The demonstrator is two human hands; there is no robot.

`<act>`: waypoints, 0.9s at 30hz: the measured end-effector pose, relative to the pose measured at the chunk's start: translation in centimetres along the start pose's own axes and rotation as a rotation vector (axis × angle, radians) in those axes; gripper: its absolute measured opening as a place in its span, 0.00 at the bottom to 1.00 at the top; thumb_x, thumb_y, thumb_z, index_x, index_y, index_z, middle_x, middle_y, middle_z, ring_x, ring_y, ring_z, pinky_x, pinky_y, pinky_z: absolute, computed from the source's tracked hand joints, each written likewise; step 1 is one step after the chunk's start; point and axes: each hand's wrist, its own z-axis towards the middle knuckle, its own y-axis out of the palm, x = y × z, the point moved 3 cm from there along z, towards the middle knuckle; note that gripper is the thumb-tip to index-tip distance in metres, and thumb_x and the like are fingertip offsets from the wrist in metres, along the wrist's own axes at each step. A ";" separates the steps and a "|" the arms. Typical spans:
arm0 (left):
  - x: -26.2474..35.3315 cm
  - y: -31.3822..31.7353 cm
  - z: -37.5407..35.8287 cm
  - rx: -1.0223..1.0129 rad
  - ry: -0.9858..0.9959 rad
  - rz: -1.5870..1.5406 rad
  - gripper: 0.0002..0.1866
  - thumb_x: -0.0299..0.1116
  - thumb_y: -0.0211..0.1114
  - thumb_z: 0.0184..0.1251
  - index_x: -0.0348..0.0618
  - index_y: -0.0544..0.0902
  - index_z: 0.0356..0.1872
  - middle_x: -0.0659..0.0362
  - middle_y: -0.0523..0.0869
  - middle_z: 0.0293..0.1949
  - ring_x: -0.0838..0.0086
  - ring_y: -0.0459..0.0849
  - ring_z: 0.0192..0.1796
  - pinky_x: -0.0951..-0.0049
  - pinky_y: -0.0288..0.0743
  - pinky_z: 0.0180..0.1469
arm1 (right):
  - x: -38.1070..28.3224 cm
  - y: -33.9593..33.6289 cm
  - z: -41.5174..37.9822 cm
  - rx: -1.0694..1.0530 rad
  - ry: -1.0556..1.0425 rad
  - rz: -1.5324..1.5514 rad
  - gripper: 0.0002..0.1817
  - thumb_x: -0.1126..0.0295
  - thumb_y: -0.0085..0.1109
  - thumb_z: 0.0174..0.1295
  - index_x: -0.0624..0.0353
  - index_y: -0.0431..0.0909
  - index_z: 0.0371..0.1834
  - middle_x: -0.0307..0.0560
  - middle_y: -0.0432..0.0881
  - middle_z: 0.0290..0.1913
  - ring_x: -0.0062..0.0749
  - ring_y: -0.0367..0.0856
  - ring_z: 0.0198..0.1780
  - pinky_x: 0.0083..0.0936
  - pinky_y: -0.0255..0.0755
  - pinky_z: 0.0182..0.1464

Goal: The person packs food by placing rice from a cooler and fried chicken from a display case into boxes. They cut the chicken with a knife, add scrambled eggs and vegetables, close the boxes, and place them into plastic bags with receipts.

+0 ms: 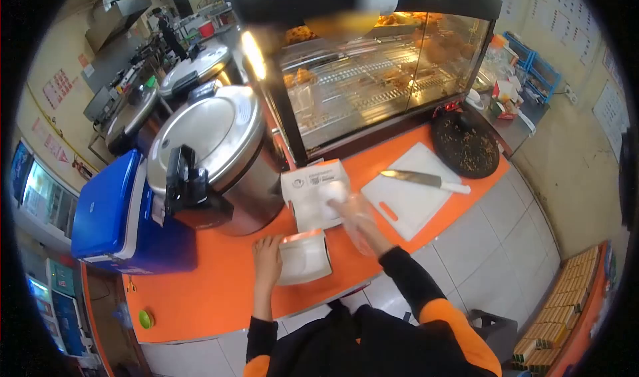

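A white takeout carton (305,259) with orange edges lies opened on the orange counter. My left hand (267,256) is at its left side, fingers bent over the edge. My right hand (356,218), in a loose clear plastic glove, is over the carton's far part. Its fingers are closed at a white rounded bundle (333,192), blurred, whose contents I cannot tell. Printed black markings show on the carton's far panel (311,177). Right of this hand, a kitchen knife (416,178) with a white handle lies across a white cutting board (414,200).
A large steel pot (226,170) with a black latch stands at left beside a blue cooler (110,210). Behind the carton is a glass food warmer (373,77). A dark round plate (466,145) sits right. A small green cup (146,319) is near the front left.
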 end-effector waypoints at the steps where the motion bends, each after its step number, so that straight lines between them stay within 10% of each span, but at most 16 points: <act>1: 0.1 0.3 -0.2 0.032 -0.013 0.004 0.17 0.21 0.51 0.53 0.43 0.75 0.46 0.53 0.75 0.41 0.59 0.70 0.51 0.56 0.56 0.58 | 2.4 -0.1 1.8 -0.126 0.015 0.349 0.20 0.71 0.55 0.54 0.65 0.71 0.51 0.50 0.74 0.53 0.30 0.73 0.54 0.24 0.68 0.53; 4: 0.3 1.0 -0.1 0.070 -0.074 0.024 0.16 0.22 0.52 0.53 0.42 0.75 0.44 0.54 0.75 0.42 0.59 0.69 0.51 0.52 0.53 0.59 | 12.2 -2.1 6.6 -0.329 0.223 0.326 0.16 0.71 0.51 0.55 0.64 0.74 0.47 0.49 0.76 0.50 0.30 0.73 0.52 0.23 0.66 0.53; 7: -0.1 1.9 0.0 0.085 -0.123 0.145 0.16 0.22 0.52 0.51 0.43 0.74 0.43 0.54 0.75 0.43 0.59 0.68 0.54 0.48 0.48 0.61 | 7.6 -0.3 6.7 -0.541 -0.260 -1.336 0.12 0.66 0.50 0.58 0.59 0.77 0.42 0.52 0.77 0.44 0.38 0.76 0.45 0.27 0.67 0.47; 8: 0.0 2.5 -0.3 0.085 -0.144 0.190 0.16 0.22 0.53 0.50 0.43 0.74 0.43 0.55 0.75 0.43 0.59 0.67 0.55 0.46 0.46 0.62 | 4.4 1.0 6.9 -0.529 -0.045 -1.549 0.12 0.62 0.50 0.58 0.57 0.78 0.39 0.52 0.77 0.41 0.40 0.76 0.44 0.28 0.67 0.45; 11: 2.1 2.0 0.0 0.181 -0.168 0.143 0.20 0.20 0.51 0.45 0.44 0.74 0.44 0.56 0.74 0.45 0.59 0.65 0.59 0.43 0.42 0.63 | -6.2 -2.5 5.5 -0.477 -0.117 -1.212 0.15 0.58 0.51 0.57 0.57 0.77 0.38 0.50 0.78 0.39 0.39 0.76 0.44 0.30 0.67 0.45; 13: 4.2 1.5 0.5 0.256 -0.200 0.147 0.21 0.19 0.50 0.41 0.44 0.74 0.43 0.56 0.74 0.46 0.58 0.64 0.60 0.42 0.40 0.62 | -12.3 -8.7 9.4 -0.489 -0.522 -1.088 0.15 0.58 0.50 0.57 0.57 0.78 0.38 0.51 0.78 0.39 0.42 0.76 0.45 0.32 0.68 0.47; 14: 5.0 1.4 0.7 0.286 -0.219 0.147 0.22 0.19 0.49 0.40 0.44 0.74 0.43 0.56 0.74 0.46 0.57 0.64 0.61 0.41 0.38 0.62 | -16.6 -12.9 9.9 -0.347 -1.000 -1.520 0.14 0.62 0.48 0.57 0.57 0.76 0.42 0.49 0.77 0.42 0.42 0.75 0.45 0.31 0.69 0.47; 15: 5.4 1.6 0.8 0.303 -0.190 0.143 0.22 0.19 0.49 0.39 0.43 0.75 0.42 0.55 0.75 0.45 0.56 0.65 0.60 0.42 0.41 0.62 | -20.0 -17.0 14.0 -0.175 -0.555 -2.063 0.16 0.68 0.48 0.54 0.58 0.73 0.46 0.49 0.75 0.45 0.43 0.74 0.47 0.32 0.69 0.49; 16: 5.8 2.0 1.0 0.323 -0.163 0.140 0.22 0.19 0.49 0.38 0.43 0.75 0.41 0.55 0.75 0.44 0.55 0.66 0.59 0.44 0.44 0.62 | -23.7 -22.6 13.8 0.343 -1.309 -1.834 0.15 0.72 0.49 0.51 0.59 0.74 0.43 0.49 0.75 0.43 0.44 0.73 0.47 0.35 0.68 0.49; 17: 6.4 2.4 1.6 0.348 -0.138 0.136 0.22 0.19 0.49 0.37 0.42 0.75 0.40 0.54 0.75 0.43 0.55 0.67 0.58 0.45 0.47 0.61 | -28.8 -26.3 16.6 0.524 -0.548 -1.804 0.14 0.74 0.49 0.51 0.59 0.75 0.42 0.48 0.76 0.41 0.41 0.73 0.46 0.39 0.67 0.49; 19: 8.4 3.1 3.4 0.358 -0.095 -0.050 0.19 0.19 0.48 0.37 0.39 0.75 0.37 0.53 0.76 0.38 0.53 0.70 0.52 0.51 0.55 0.59 | -34.9 -34.8 20.9 0.645 -0.195 -2.718 0.14 0.71 0.51 0.53 0.60 0.74 0.43 0.49 0.77 0.40 0.41 0.74 0.42 0.35 0.68 0.46; 23: 13.0 6.0 6.9 0.320 -0.056 -0.069 0.21 0.17 0.48 0.36 0.38 0.75 0.37 0.52 0.76 0.36 0.53 0.72 0.49 0.57 0.63 0.52 | -42.7 -42.7 22.0 1.166 -0.396 -1.388 0.13 0.69 0.50 0.55 0.61 0.73 0.43 0.51 0.76 0.39 0.43 0.74 0.41 0.36 0.68 0.45; 27: 17.9 12.3 8.2 0.302 -0.114 -0.024 0.17 0.20 0.49 0.38 0.38 0.76 0.35 0.52 0.77 0.33 0.52 0.74 0.43 0.58 0.65 0.48 | -42.2 -46.8 26.5 1.215 -0.635 -1.093 0.13 0.67 0.49 0.57 0.61 0.73 0.42 0.52 0.76 0.37 0.44 0.74 0.40 0.36 0.68 0.43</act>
